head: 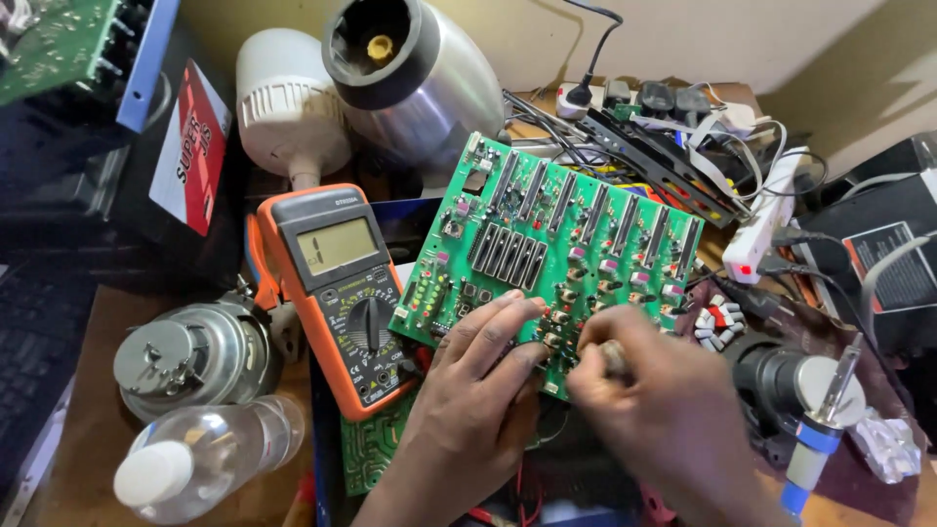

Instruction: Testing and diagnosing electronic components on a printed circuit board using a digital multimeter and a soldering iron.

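A green circuit board [556, 239] with rows of black sliders and small knobs lies tilted at the centre of the cluttered bench. My left hand [478, 390] rests on its near edge, fingers pressing down on the board. My right hand [664, 410] is closed around a small pale tool or part [613, 357] held against the board's lower right edge. An orange multimeter [342, 293] lies just left of the board, beside my left hand.
A clear plastic bottle [210, 454] and a round metal motor part [190, 356] sit at the left. A steel blender base [415, 73] and a white bulb [288, 102] stand behind. A white power strip [766, 229] and cables lie right; a soldering iron stand [820, 405] is lower right.
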